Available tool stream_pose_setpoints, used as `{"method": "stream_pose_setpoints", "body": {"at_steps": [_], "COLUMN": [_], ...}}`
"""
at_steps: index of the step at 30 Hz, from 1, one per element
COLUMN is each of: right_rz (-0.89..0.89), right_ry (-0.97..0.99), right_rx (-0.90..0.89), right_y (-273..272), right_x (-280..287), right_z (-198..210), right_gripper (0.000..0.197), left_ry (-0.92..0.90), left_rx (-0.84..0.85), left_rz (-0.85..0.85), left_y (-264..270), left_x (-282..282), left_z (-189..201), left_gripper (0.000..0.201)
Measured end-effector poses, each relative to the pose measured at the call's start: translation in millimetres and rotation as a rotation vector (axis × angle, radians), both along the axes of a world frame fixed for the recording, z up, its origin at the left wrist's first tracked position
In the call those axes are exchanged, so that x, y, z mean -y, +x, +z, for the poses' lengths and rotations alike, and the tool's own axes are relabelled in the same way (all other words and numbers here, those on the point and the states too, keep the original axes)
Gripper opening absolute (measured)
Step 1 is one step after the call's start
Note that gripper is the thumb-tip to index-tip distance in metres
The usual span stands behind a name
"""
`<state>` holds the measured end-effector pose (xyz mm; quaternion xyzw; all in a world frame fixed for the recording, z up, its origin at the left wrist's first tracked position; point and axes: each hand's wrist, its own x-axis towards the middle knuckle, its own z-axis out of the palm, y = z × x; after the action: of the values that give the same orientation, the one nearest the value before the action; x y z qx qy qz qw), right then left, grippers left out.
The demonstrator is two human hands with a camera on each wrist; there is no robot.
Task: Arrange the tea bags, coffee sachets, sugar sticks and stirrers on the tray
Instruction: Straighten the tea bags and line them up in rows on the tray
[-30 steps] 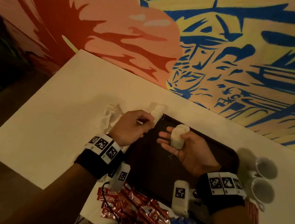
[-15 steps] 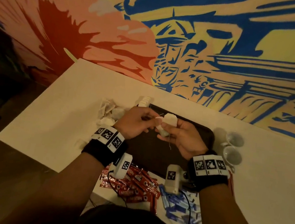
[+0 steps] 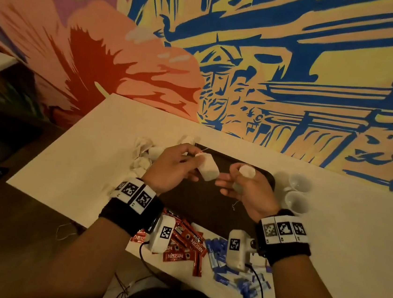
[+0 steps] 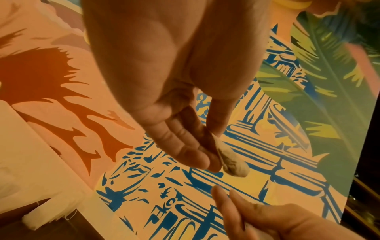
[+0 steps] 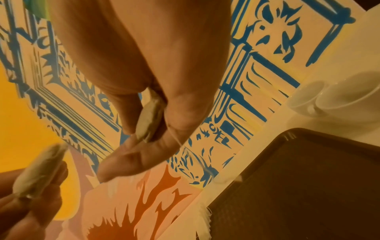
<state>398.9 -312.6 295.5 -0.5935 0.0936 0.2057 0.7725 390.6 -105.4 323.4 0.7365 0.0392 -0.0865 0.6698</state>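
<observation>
Both hands hover over the dark tray (image 3: 208, 206). My left hand (image 3: 195, 163) pinches a white tea bag (image 3: 209, 171) between thumb and fingers, its thread trailing back; the left wrist view shows the same tea bag (image 4: 232, 164) at my fingertips. My right hand (image 3: 233, 181) holds a second tea bag (image 3: 246, 171), seen pinched edge-on (image 5: 148, 121) with its thread hanging. Loose tea bags (image 3: 143, 154) lie in a pile left of the tray. Red coffee sachets (image 3: 184, 245) and blue sugar sticks (image 3: 225, 269) lie on the table in front of the tray.
Two white cups (image 3: 298, 192) stand right of the tray, also in the right wrist view (image 5: 339, 97). The painted wall (image 3: 272, 71) runs along the table's far edge. The table's left corner and edge (image 3: 41, 168) lie close to the tea bag pile.
Half a second ago my hands met over the tray around one tea bag. Now they have drawn apart, each holding a tea bag. The head view has tilted up.
</observation>
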Motion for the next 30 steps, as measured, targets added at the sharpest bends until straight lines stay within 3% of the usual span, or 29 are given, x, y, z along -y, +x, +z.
{"method": "stream_pose_setpoints", "body": {"at_steps": [4, 7, 12, 15, 19, 26, 30], "right_rz": [0.091, 0.169, 0.297, 0.286, 0.347, 0.430, 0.370], "right_ry": [-0.108, -0.080, -0.322, -0.347, -0.435, -0.398, -0.410], "right_rx": [0.136, 0.174, 0.333, 0.352, 0.403, 0.400, 0.371], "right_y": [-6, -7, 8, 21, 42, 68, 78], "right_x": [-2, -11, -20, -22, -33, -58, -70], "right_z": [6, 19, 29, 32, 36, 33, 28], "right_gripper": [0.023, 0.024, 0.029, 0.018, 0.026, 0.028, 0.026], "left_ry": [0.033, 0.042, 0.076, 0.132, 0.190, 0.327, 0.553], "left_rx": [0.029, 0.057, 0.114, 0.133, 0.138, 0.201, 0.203], "left_rz": [-0.010, -0.024, -0.069, -0.065, -0.150, -0.197, -0.251], "left_y": [-9, -10, 3, 16, 33, 69, 87], "left_x": [1, 2, -6, -15, -32, -62, -76], "left_z": [4, 10, 22, 28, 36, 43, 42], "left_gripper": [0.007, 0.005, 0.007, 0.014, 0.022, 0.012, 0.010]}}
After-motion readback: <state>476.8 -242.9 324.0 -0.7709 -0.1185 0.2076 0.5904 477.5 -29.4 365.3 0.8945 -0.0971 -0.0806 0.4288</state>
